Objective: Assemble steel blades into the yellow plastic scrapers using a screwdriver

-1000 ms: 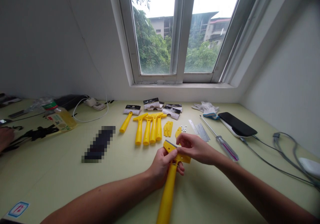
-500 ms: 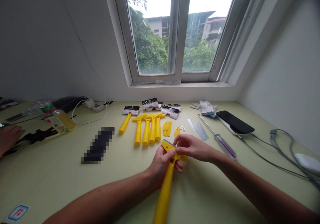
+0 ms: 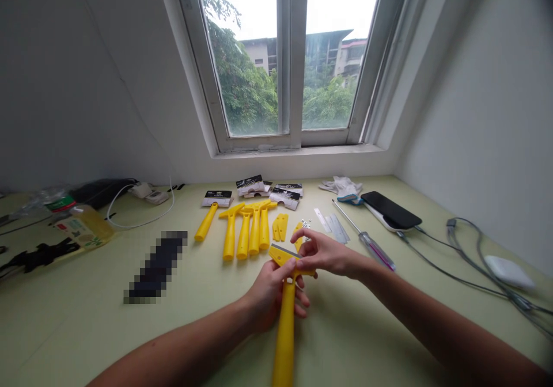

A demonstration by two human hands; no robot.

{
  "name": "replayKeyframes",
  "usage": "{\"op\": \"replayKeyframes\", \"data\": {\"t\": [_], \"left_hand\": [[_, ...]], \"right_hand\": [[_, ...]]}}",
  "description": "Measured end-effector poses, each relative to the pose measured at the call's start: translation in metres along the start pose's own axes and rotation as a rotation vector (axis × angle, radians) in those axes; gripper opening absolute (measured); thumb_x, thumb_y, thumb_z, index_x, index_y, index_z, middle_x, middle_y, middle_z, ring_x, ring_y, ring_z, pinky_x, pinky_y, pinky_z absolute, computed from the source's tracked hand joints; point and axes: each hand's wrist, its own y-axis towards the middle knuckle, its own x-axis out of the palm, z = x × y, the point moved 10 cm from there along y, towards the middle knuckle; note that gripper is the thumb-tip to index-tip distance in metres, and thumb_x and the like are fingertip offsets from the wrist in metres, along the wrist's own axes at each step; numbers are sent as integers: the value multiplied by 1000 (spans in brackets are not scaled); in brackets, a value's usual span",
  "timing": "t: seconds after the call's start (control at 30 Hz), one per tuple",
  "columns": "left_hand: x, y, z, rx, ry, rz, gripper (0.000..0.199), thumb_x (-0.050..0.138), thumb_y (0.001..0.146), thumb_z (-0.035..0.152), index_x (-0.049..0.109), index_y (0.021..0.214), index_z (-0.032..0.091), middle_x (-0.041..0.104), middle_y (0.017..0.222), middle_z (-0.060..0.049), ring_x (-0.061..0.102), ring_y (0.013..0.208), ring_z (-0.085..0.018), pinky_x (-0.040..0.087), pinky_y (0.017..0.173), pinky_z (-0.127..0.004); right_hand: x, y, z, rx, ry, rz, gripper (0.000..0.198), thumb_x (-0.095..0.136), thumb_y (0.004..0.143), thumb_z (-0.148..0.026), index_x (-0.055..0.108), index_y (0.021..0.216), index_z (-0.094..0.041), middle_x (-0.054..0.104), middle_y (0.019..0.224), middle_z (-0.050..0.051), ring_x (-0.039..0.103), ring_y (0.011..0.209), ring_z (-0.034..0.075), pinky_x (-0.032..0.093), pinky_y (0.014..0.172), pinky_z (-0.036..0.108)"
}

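Note:
A yellow scraper [image 3: 284, 323] lies across my left hand [image 3: 268, 289], handle toward me, with the thumb pressed on its head and the fingers behind it. A grey blade edge shows along the top of the head. My right hand [image 3: 326, 253] is closed at the right part of the head, thumb and fingertips pinched together there; what sits between them is too small to make out. Just beyond my hands are loose yellow head plates [image 3: 280, 226], small metal nuts or screws [image 3: 306, 224] and several grey blades [image 3: 337, 228].
Several yellow scraper handles [image 3: 244, 234] stand in a row behind, near black-and-white cardboard labels [image 3: 287, 196]. To the right are a screwdriver [image 3: 375, 250], white gloves [image 3: 343, 188], a phone [image 3: 391, 209] and cables [image 3: 464, 254]. A bottle [image 3: 84, 224] lies at the left.
The view has shifted, so the tabletop things appear further left. Both hands keep hold at the scraper head, the right fingers slightly shifted. Another person's hand at the far left is out of view.

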Motion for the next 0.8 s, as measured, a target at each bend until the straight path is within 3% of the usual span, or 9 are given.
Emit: {"op": "replayKeyframes", "data": {"t": [0.07, 0.13, 0.23, 0.33, 0.6, 0.8], "left_hand": [[-3, 1, 0, 21, 7, 23, 35, 59, 83, 47, 45, 95, 17, 57, 75, -1, 55, 50, -10, 45, 40, -20], [-7, 2, 2, 66, -4, 68, 32, 59, 84, 46, 44, 91, 18, 56, 74, 1, 49, 47, -7, 38, 36, -16], [-15, 5, 5, 118, -14, 132, 30, 59, 84, 43, 43, 87, 18, 54, 72, 2, 44, 45, -5, 34, 35, -15], [-19, 8, 8, 153, -25, 161, 30, 59, 84, 42, 43, 87, 18, 53, 72, 2, 44, 47, -5, 35, 36, -15], [-16, 7, 10, 180, -39, 120, 29, 58, 85, 42, 44, 85, 16, 54, 73, 1, 46, 48, -6, 39, 38, -17], [-6, 4, 8, 162, -61, 9, 28, 59, 85, 40, 47, 84, 15, 55, 73, 0, 50, 48, -7, 42, 40, -19]], "right_hand": [[-8, 0, -3, 4, -80, -19, 51, 73, 72, -43, 48, 108, -18, 61, 70, -2, 56, 59, 11, 47, 56, 26], [-33, 1, -10, 1, -296, 35, 38, 64, 79, -42, 54, 106, -16, 64, 76, 1, 60, 64, 13, 49, 61, 27], [-98, 5, -31, -5, -873, 354, 27, 48, 89, -36, 63, 99, -17, 68, 81, 6, 62, 69, 15, 48, 63, 27], [-132, 18, -34, 6, -1090, 458, 24, 50, 85, -26, 69, 96, -17, 70, 90, 10, 63, 78, 20, 45, 73, 31], [-126, 48, -11, 68, -1298, 394, 18, 54, 77, -16, 71, 82, -19, 69, 89, 10, 60, 85, 23, 39, 72, 30], [-128, 48, -18, 121, -1291, 370, 11, 57, 74, -17, 68, 75, -18, 69, 83, 9, 60, 78, 21, 40, 66, 27]]}}
